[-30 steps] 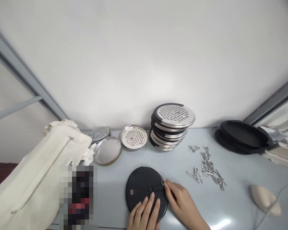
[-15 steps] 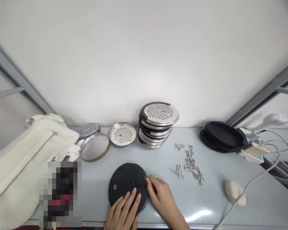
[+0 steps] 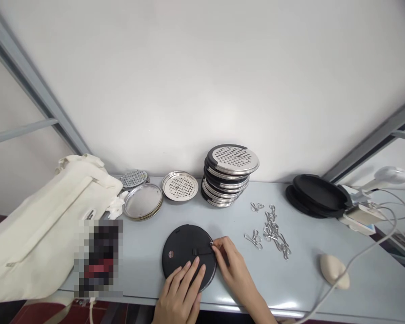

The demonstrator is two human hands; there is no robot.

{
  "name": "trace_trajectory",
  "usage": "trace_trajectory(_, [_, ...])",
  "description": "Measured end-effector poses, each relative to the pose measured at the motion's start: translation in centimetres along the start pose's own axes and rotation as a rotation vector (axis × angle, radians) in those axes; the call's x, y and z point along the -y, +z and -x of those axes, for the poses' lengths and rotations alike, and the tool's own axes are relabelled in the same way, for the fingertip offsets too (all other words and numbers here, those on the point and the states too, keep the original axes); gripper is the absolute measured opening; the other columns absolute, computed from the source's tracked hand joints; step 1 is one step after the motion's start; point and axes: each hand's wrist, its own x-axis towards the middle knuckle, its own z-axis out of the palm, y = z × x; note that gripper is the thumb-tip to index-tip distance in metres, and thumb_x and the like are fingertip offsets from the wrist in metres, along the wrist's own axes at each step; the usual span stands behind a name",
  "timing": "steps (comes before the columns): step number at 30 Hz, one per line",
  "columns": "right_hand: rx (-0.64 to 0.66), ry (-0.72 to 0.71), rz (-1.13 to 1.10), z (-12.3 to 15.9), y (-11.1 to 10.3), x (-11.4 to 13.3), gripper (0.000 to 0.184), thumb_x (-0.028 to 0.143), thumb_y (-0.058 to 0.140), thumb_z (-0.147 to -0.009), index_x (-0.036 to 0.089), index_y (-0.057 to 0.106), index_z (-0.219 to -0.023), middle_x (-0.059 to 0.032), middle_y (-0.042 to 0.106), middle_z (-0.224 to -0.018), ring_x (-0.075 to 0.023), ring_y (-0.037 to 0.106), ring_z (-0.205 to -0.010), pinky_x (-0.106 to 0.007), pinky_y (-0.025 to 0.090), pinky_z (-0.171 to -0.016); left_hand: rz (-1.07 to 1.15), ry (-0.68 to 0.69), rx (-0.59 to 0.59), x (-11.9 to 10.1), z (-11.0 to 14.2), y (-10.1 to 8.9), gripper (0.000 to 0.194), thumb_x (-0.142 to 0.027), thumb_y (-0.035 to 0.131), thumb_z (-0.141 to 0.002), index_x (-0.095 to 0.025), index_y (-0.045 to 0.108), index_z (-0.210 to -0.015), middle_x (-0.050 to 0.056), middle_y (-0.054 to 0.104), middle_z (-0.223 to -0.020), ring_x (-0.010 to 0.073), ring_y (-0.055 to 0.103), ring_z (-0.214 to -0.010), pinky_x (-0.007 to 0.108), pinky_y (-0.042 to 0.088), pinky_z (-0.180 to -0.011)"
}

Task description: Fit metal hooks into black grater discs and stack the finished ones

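Observation:
A round black disc (image 3: 182,243), with a small round sticker and a short strap on its face, lies at the table's front. My left hand (image 3: 180,288) rests flat on its lower part, fingers stretched out. At the disc's right edge my right hand (image 3: 231,265) pinches a small silver wire clip (image 3: 212,243), mostly hidden by the fingertips, near the strap's end. To the right lie several loose wire clips (image 3: 276,236), with a pair of clips (image 3: 254,240) nearer the hand.
Behind stands a stack of grater discs with black holders (image 3: 234,159). Left of it are a perforated metal dish (image 3: 180,186) and metal lids (image 3: 143,201). A cream bag (image 3: 54,229) fills the left side. Black trays (image 3: 319,193), a cable (image 3: 364,249) and a cream heart-shaped object (image 3: 334,270) are at right.
The camera view has shifted, so everything appears slightly farther right. My left hand stays on the disc, and my right fingertips remain at its right edge.

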Motion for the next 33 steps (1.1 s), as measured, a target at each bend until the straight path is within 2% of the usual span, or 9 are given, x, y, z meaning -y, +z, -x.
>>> trace_trajectory(6, [0.002,0.042,-0.035,0.12,-0.05,-0.19,0.017,0.029,0.039,-0.1,0.021,0.053,-0.106,-0.0043,0.064,-0.086,-0.0165,0.063,-0.075,-0.027,0.053,-0.073,-0.026,0.016,0.005,0.17,0.14,-0.01,0.043,-0.028,0.043,-0.096,-0.023,0.054,-0.138,0.001,0.061,-0.134,0.0159,0.057,-0.117,0.027,0.032,-0.108])
trace_trajectory(11, [0.035,0.007,-0.025,0.06,-0.43,0.39,0.023,0.025,0.037,-0.1,0.022,0.057,-0.111,-0.0067,0.064,-0.095,-0.0179,0.064,-0.085,-0.029,0.053,-0.078,-0.047,0.023,0.061,0.2,0.35,-0.25,0.046,-0.028,0.043,-0.095,-0.023,0.052,-0.14,0.002,0.058,-0.137,0.018,0.054,-0.121,0.029,0.034,-0.107])
trace_trajectory(16, [0.064,0.016,-0.02,0.19,-0.58,0.59,0.023,0.023,0.041,-0.098,0.021,0.055,-0.115,-0.0046,0.059,-0.087,-0.0174,0.061,-0.077,-0.028,0.052,-0.071,0.005,-0.004,0.081,-0.01,0.3,-0.4,0.045,-0.027,0.044,-0.095,-0.022,0.052,-0.139,0.001,0.056,-0.139,0.018,0.053,-0.122,0.029,0.033,-0.107])
trace_trajectory(20, [0.08,0.018,-0.03,0.29,-0.54,0.47,0.021,0.023,0.044,-0.096,0.021,0.054,-0.114,-0.0028,0.056,-0.084,-0.0166,0.058,-0.074,-0.028,0.051,-0.071,0.003,-0.014,0.052,-0.1,0.2,-0.33,0.044,-0.026,0.044,-0.095,-0.022,0.053,-0.138,0.001,0.057,-0.138,0.0175,0.054,-0.121,0.029,0.033,-0.108])
trace_trajectory(27, [0.107,0.14,-0.111,0.28,-0.63,0.34,0.021,0.032,0.045,-0.097,0.019,0.054,-0.111,0.0018,0.053,-0.073,-0.0146,0.054,-0.065,-0.025,0.048,-0.063,-0.009,-0.003,0.047,-0.01,0.34,-0.11,0.043,-0.027,0.043,-0.096,-0.022,0.054,-0.137,0.0,0.057,-0.138,0.0168,0.054,-0.12,0.029,0.031,-0.109])
trace_trajectory(33, [0.128,0.17,-0.139,0.33,-0.54,0.06,0.023,0.036,0.044,-0.097,0.019,0.053,-0.11,0.0031,0.05,-0.071,-0.0137,0.05,-0.063,-0.024,0.045,-0.061,-0.031,0.01,0.031,0.13,0.43,0.11,0.042,-0.027,0.043,-0.095,-0.022,0.057,-0.135,0.001,0.06,-0.134,0.0168,0.056,-0.118,0.028,0.032,-0.109])
